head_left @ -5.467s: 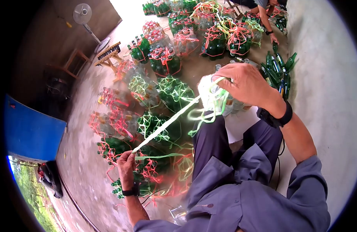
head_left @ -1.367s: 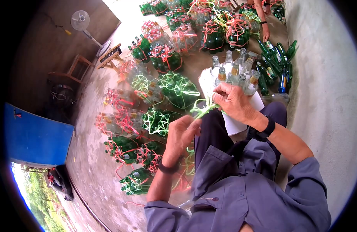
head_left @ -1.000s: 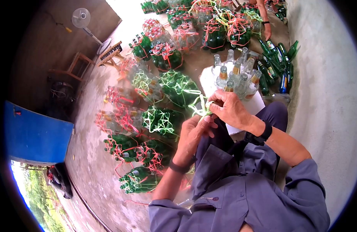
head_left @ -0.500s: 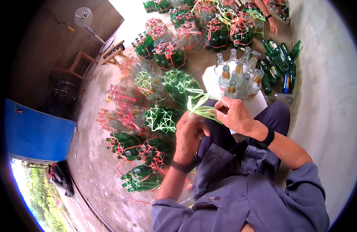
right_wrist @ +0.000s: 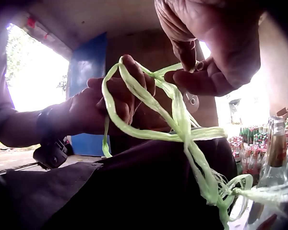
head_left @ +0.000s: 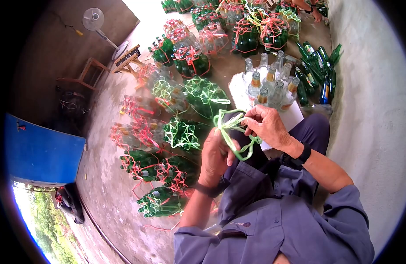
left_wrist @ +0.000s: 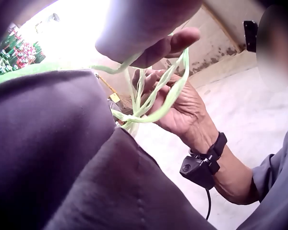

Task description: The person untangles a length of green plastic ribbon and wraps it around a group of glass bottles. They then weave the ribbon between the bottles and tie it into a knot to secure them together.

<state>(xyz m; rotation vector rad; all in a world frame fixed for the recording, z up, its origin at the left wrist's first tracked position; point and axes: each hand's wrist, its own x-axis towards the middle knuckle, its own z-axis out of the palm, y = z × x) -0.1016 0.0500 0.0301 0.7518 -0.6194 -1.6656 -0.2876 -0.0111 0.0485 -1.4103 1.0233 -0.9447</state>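
Pale green plastic twine is bunched in loops between my two hands, above my knees. My left hand grips the bunch from the left, thumb uppermost. With thumb and fingertips, my right hand pinches strands at the right side. One loop droops below the hands. In the right wrist view, the twine crosses over itself under the fingers, and a frayed end trails near a bottle. Strands also run between the hands in the left wrist view. Just beyond the right hand, several clear glass bottles stand upright on a white board.
Loose green bottles lie by the wall at right. Bundles of bottles tied with red and green twine fill the floor at left and ahead. A wooden stand and a fan stand further left. Another person's hand shows at top right.
Earlier the twine was stretched long between widely separated hands; now they are close together with it bunched. A loop has dropped below them. The other person's hand has drawn back from the green bottles.
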